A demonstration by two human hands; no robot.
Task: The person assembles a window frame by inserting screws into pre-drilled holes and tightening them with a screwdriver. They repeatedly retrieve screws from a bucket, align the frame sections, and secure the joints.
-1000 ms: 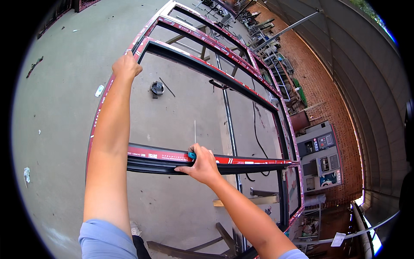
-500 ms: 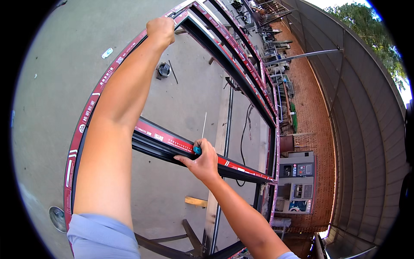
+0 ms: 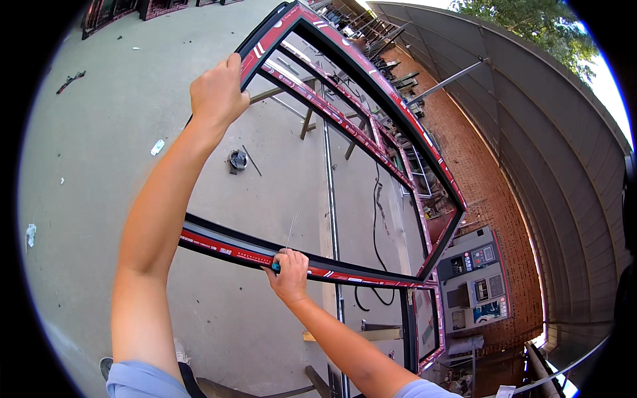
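Note:
A window sash (image 3: 269, 48) with dark profiles and red protective film stands tilted up off a larger red-filmed frame (image 3: 318, 106). My left hand (image 3: 217, 94) is closed round its left side, near the far left corner. On the sash's near rail (image 3: 222, 249) rests my right hand (image 3: 292, 277), its fingers curled over the profile. That hand also holds a screwdriver (image 3: 276, 265) with a teal handle, its thin shaft pointing up and away from me. My fingers partly hide the handle.
A dark can (image 3: 237, 161) and a thin rod (image 3: 252, 161) lie on the concrete floor beyond the sash. Black cable (image 3: 376, 229) trails under the frames. At the right stands a grey machine cabinet (image 3: 474, 278) by a brick wall (image 3: 458, 126). Wooden supports (image 3: 307, 124) stand below.
The sash has swung up from the larger frame, opening a gap at the far corner and right side. My left hand has moved left and lower in view with it; my right hand has shifted left and down.

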